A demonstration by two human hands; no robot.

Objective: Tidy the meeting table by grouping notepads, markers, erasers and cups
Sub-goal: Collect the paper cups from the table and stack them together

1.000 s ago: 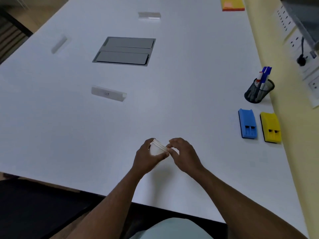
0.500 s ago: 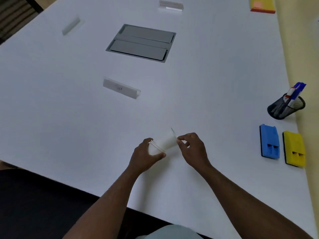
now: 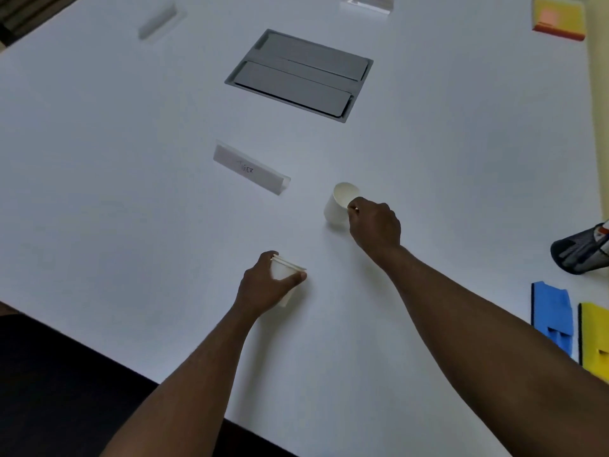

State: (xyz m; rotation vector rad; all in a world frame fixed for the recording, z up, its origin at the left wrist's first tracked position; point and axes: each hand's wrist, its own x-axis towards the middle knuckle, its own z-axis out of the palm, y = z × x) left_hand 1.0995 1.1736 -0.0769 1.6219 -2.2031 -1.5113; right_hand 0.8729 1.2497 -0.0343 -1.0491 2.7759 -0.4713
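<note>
My left hand grips a small stack of white paper cups just above the white table, near its front edge. Further out and to the right, my right hand pinches the rim of a single white paper cup whose base is at the table surface, tilted a little. A blue eraser and a yellow eraser lie side by side at the right edge. A black mesh pot with markers stands beyond them. A yellow and orange notepad lies at the far right corner.
A clear name stand stands left of the single cup. A grey cable hatch is set in the table's middle. Two more clear stands sit at the far side. A dark chair is at the near left.
My right hand pulled one cup off the stack and carried it forward and right, down to the table. My left hand kept the remaining stack. The view shifted left.
</note>
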